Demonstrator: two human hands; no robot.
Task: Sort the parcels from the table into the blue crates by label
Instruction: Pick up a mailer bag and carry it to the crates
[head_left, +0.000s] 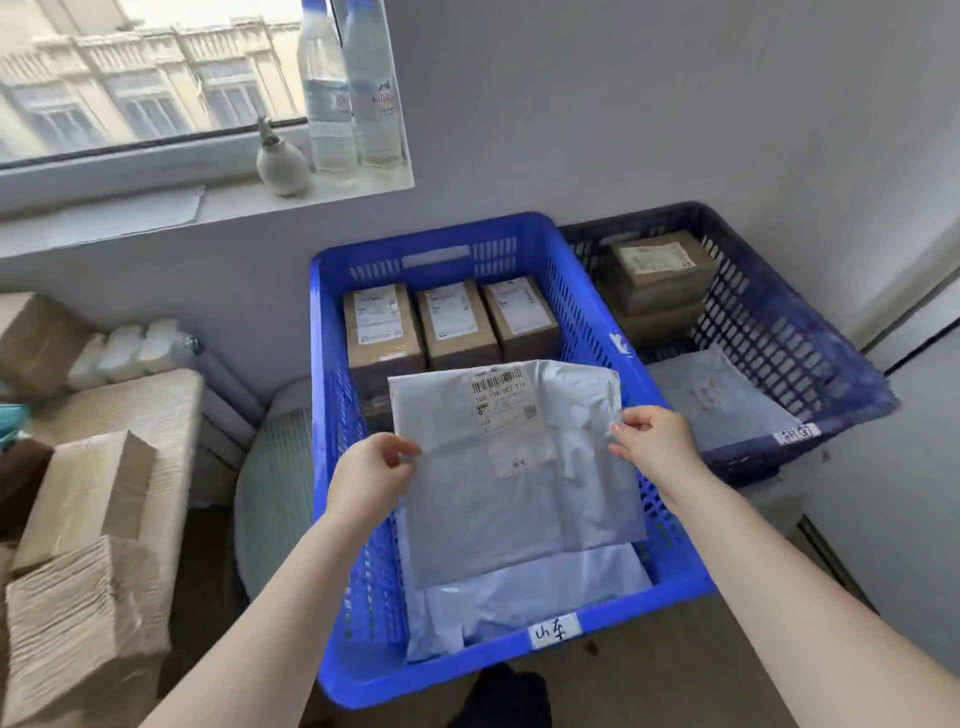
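Observation:
A grey poly-mailer parcel (511, 483) with a white barcode label hangs over the bright blue crate (675, 582). My left hand (371, 475) pinches its left edge and my right hand (654, 439) pinches its right edge. Inside that crate three brown boxes (452, 322) with labels stand in a row at the far end, and other pale mailers (530, 597) lie at the near end under the held parcel. A dark blue crate (810, 332) to the right holds stacked brown boxes (660, 270) and a grey mailer (717, 400).
Each crate carries a white handwritten tag on its near rim. Cardboard boxes (88, 519) are piled at the left beside a radiator. Two water bottles (353, 88) and a small vase (283, 161) stand on the window sill. A grey wall rises behind the crates.

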